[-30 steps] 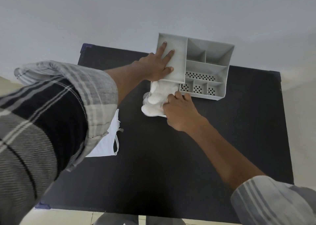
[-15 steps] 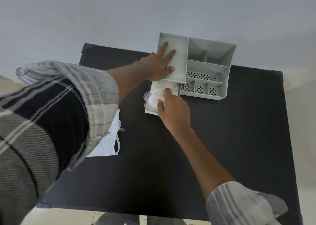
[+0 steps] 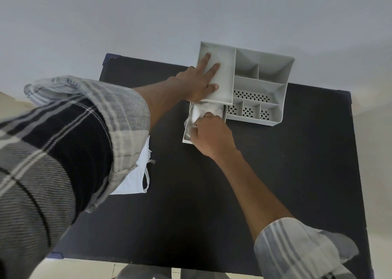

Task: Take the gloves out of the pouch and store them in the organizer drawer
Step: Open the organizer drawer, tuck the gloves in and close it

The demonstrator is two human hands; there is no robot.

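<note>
A grey plastic organizer (image 3: 273, 66) stands at the far side of a black table (image 3: 275, 183). Its drawer (image 3: 186, 137) is pulled out toward me under the left compartment. White gloves (image 3: 209, 111) lie bunched inside the drawer. My left hand (image 3: 199, 81) rests flat with fingers spread on the organizer's left compartment. My right hand (image 3: 212, 134) is curled over the gloves, pressing them into the drawer, and hides part of them. The white pouch (image 3: 137, 177) lies flat on the table to the left, half covered by my left sleeve.
The organizer has several perforated small compartments (image 3: 248, 111) on its near right side. A pale wall rises behind the table. A blue corner guard (image 3: 111, 56) marks the table's far left corner. Bare black tabletop lies in front of me.
The gloves hung out over the drawer's front a second ago; my right hand has pushed them down and further into the drawer. My left hand has stayed on the organizer.
</note>
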